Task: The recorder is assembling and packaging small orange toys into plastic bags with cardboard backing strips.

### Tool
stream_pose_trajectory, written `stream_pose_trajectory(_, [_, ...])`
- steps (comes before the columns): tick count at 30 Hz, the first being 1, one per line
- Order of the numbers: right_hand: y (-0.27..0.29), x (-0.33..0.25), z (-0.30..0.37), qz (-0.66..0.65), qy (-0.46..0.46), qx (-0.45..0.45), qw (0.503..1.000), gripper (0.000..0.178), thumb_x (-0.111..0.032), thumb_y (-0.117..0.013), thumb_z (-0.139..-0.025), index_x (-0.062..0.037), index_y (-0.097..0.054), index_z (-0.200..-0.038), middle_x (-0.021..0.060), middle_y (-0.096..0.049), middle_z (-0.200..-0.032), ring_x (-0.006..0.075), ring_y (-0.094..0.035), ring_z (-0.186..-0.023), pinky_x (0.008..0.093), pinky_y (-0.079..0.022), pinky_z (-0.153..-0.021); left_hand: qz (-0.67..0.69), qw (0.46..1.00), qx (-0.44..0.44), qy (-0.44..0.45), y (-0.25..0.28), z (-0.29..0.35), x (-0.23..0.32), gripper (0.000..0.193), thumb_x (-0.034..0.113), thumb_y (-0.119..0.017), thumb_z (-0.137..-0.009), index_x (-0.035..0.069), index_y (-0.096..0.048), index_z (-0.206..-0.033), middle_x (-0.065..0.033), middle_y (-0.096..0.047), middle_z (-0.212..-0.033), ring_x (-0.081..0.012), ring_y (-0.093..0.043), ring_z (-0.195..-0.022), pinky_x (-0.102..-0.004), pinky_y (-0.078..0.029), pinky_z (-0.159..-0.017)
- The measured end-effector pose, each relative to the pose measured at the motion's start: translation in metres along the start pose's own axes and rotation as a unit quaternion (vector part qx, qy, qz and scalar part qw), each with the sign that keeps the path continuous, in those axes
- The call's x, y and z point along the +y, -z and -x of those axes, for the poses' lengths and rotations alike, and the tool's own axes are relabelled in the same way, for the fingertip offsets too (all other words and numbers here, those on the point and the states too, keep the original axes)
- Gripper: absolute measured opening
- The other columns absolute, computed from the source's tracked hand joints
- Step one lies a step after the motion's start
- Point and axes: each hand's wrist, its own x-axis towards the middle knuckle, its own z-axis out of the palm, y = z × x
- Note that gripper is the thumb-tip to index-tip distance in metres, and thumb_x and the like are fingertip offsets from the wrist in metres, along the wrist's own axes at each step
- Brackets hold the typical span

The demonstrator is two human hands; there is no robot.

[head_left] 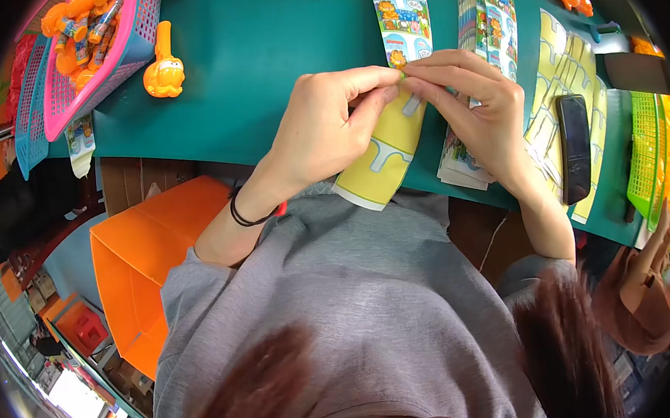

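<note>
A long strip of stickers [375,167] runs from the table out over its near edge. Its far part carries colourful cartoon prints, and its near part is yellow with pale blue shapes. My left hand [329,124] pinches it at the middle between thumb and forefinger. Right beside those fingertips, my right hand [475,94] pinches the same spot, so the two hands almost touch. Whatever tiny piece lies between the fingertips is too small to make out. Under and beyond my right hand lies a stack of printed sticker strips [499,23], partly covered by that hand.
Yellow strips [554,62] lie at the right under a black phone [575,149]. Farther right is a green basket [646,156]. An orange cartoon-headed toy [163,73] lies left, near a pink-rimmed basket [54,104] of similar pieces. An orange bin [133,262] stands below the table's left edge.
</note>
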Motion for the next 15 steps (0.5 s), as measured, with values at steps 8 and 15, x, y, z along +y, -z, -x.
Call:
stream_pose_trajectory(8, [0.000,-0.007,-0.004,0.069,0.028,0.036,0.997,0.015,-0.001,-0.071,-0.082,0.0007,-0.070,-0.097,0.0093,-0.070,-0.098,0.0179,-0.067,-0.087,0.0282,-0.053,-0.077,0.101,0.994,0.048,0.021,-0.010,0.002,0.000,0.018,0.004,-0.060,-0.093,-0.005,-0.067,-0.106,-0.0128,-0.072,-0.084,-0.0079,-0.066,-0.070,-0.0241,-0.051,-0.060])
stream_pose_trajectory(15, [-0.019,0.001,-0.003,0.123,0.086,0.045,0.988,0.012,-0.002,-0.070,-0.082,-0.0010,-0.067,-0.094,0.0078,-0.067,-0.093,0.0218,-0.066,-0.080,0.0314,-0.053,-0.072,0.120,0.989,0.045,0.070,-0.004,0.013,0.009,0.016,0.003,-0.063,-0.090,-0.003,-0.068,-0.103,-0.0116,-0.073,-0.087,-0.0137,-0.069,-0.076,-0.0271,-0.054,-0.066])
